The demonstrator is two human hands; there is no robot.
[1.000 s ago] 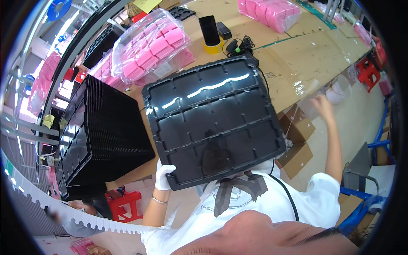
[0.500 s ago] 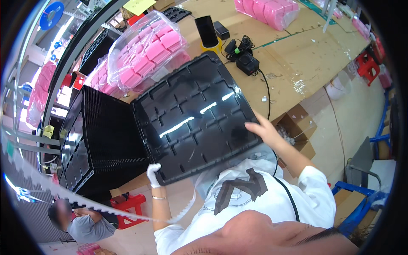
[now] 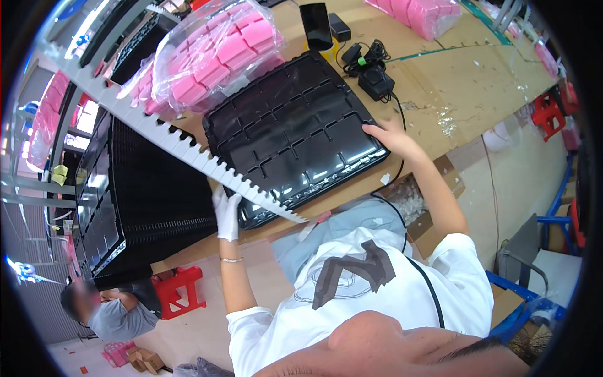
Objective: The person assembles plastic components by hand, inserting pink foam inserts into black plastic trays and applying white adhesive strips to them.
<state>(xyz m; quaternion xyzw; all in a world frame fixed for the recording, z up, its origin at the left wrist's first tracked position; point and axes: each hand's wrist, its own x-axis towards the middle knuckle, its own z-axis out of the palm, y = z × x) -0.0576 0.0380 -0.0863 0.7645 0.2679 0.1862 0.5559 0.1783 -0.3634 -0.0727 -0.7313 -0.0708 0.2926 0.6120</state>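
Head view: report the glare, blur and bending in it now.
Head view: bright glare along the near edge of the black tray; head view: a shiny patch on the table; head view: fisheye bending inside a dark rim; head view: the right hand seems slightly blurred.

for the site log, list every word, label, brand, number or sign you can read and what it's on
White shirt: large dark angular print, not transcribed here.
Black tray: no readable text.
Dark-screened device: no readable text.
Yellow paper, far left: too small to read.
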